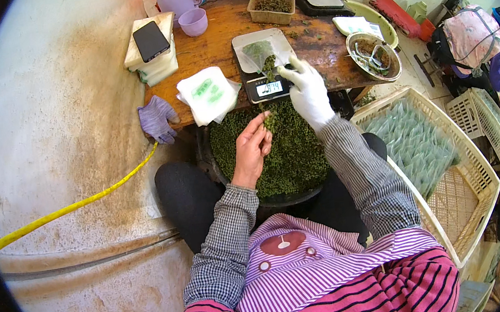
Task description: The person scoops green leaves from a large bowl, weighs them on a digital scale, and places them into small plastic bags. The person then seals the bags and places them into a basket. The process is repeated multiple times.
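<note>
My bare left hand [251, 149] pinches a small sprig of green berries [270, 125] above a dark tub [278, 200] heaped with similar green berries [294, 155], which look like green peppercorns. The tub sits between my knees. Wearing a white glove, my right hand [310, 93] is beside a clear plastic bag [258, 48], its fingers by the bag's mouth; whether they grip the film cannot be made out. The bag, partly filled with green berries, lies on a digital scale [244, 66] with a lit display. A berry cluster [269, 67] protrudes from its mouth.
Left of the scale lies a stack of printed bags [208, 91]. A purple glove [158, 118] hangs at the table's edge. Nearby are a phone [151, 41], a purple cup [193, 22] and a debris bowl [373, 56]. Filled bags [410, 138] stand in a crate [480, 185]. A person [472, 38] bends at far right.
</note>
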Motion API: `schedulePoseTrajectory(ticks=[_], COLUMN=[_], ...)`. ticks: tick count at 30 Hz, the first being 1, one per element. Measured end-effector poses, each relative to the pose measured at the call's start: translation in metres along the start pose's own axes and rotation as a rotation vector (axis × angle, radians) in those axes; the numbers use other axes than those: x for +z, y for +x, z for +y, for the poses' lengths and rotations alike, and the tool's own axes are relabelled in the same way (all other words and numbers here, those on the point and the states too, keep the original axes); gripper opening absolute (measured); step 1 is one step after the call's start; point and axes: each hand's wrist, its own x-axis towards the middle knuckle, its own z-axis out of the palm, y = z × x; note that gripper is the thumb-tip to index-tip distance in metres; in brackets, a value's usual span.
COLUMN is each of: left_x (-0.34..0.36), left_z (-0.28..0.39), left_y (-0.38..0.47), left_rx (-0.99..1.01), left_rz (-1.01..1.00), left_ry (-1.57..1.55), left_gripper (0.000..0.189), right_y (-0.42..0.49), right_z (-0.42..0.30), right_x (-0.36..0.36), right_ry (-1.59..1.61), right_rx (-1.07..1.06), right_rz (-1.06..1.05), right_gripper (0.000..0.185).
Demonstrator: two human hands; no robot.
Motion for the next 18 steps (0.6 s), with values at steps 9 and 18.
schedulePoseTrajectory(ticks=[9,18], left_x=[-0.011,-0.006], left_z=[-0.01,-0.004], left_y=[-0.023,-0.013], left_rx=[-0.119,0.034], left_rz=[-0.188,-0.047], left_ry=[0.33,0.376], left_gripper=[0.026,0.026], right_y=[-0.105,-0.092], right_z=[-0.029,-0.024], right_x=[-0.031,-0.046], right_ry=[0.902,1.199], right_rx=[0.397,0.843], right_rz=[-0.455,-0.501], right_gripper=[0.033,0.019])
